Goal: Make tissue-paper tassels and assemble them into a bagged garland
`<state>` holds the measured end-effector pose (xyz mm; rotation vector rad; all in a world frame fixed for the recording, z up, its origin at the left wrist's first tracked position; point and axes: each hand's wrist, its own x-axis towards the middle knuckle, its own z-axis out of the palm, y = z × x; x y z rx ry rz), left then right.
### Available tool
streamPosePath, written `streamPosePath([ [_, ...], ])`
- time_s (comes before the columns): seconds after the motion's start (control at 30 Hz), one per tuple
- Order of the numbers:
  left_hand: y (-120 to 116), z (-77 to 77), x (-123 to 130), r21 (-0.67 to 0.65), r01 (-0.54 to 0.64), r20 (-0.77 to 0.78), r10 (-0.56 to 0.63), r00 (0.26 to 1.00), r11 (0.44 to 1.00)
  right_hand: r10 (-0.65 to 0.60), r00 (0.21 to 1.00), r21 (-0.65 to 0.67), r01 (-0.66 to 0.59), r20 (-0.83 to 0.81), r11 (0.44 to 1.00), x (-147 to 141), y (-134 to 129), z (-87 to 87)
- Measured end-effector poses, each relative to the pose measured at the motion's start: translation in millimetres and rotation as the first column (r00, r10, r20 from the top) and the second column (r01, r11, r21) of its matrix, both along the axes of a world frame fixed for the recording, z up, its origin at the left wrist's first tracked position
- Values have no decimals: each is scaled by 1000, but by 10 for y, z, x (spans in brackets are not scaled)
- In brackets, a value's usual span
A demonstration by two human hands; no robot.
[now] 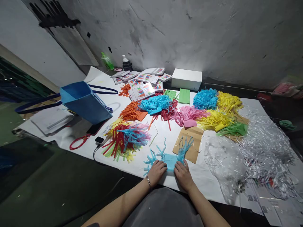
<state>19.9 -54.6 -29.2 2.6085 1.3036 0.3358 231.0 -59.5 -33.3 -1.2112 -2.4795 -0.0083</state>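
Observation:
A piece of light blue tissue paper [170, 162] with fringed ends lies flat on the white table near its front edge. My left hand [157, 172] rests with closed fingers on its left part, where fringe strands spread out beyond the fingers. On the right part is my right hand [183, 175], its fingers pressed together at the paper, with fringe standing up behind them. A brown paper envelope [192, 142] lies just behind my right hand. Left of the blue paper is a multicoloured fringed bundle [126, 138].
Fringed paper bundles in orange [133, 112], blue [205, 98], pink [189, 116] and yellow [216, 119] line the middle. Behind are flat packs [142, 91] and a white box [186, 79]. A blue bag [86, 101] stands left; silver shreds [267, 151] and a clear bag [224, 157] lie right.

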Motion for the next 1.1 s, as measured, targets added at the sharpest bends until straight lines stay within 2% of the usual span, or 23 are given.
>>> streamPosePath([
  [0.13,-4,17,-19,0,-3,8,3,1000,1000,-139,990,-30,139,-13,990,325,-78,42],
  [0.23,-9,31,-2,-4,-4,8,4,1000,1000,-304,952,-64,303,-20,951,582,-179,102],
  [0.3,-3,31,8,-7,-3,7,3,1000,1000,-439,898,-81,436,-25,896,719,-238,164],
  [0.37,1,26,14,-14,1,8,-1,1000,1000,-575,816,-37,573,-64,818,775,-268,239],
  [0.4,1,22,15,-19,1,8,-1,1000,1000,-600,794,2,603,-101,798,756,-266,277],
  [0.43,-1,18,16,-26,0,9,0,1000,1000,-571,810,37,580,-133,814,700,-251,311],
  [0.47,-4,14,16,-35,-2,8,2,1000,999,-478,867,56,489,-144,870,610,-222,336],
  [0.5,-6,13,16,-46,-4,7,5,1000,999,-328,935,42,336,-133,941,492,-181,349],
  [0.53,-6,15,15,-60,-7,4,8,1000,998,-149,982,-1,150,-114,989,357,-131,349],
  [0.57,-3,22,13,-77,-9,1,9,1000,997,7,995,-64,-13,-98,998,221,-75,334],
  [0.6,4,34,10,-97,-11,-3,11,1000,995,84,992,-123,-95,-94,988,98,-19,306],
  [0.63,17,52,7,-119,-17,-7,16,1000,993,106,990,-152,-120,-94,981,-1,32,268],
  [0.73,93,132,5,-193,-69,-24,65,998,979,14,994,-179,-33,-106,983,-106,125,144],
  [0.87,310,227,63,-287,-222,-82,207,975,932,-166,981,-207,142,-104,968,-27,156,62],
  [1.0,570,270,172,-349,-387,-175,346,922,853,-394,917,-207,375,-59,904,-88,267,55],
  [1.1,677,306,228,-372,-448,-223,390,893,813,-486,873,-196,471,-37,860,-169,366,59],
])
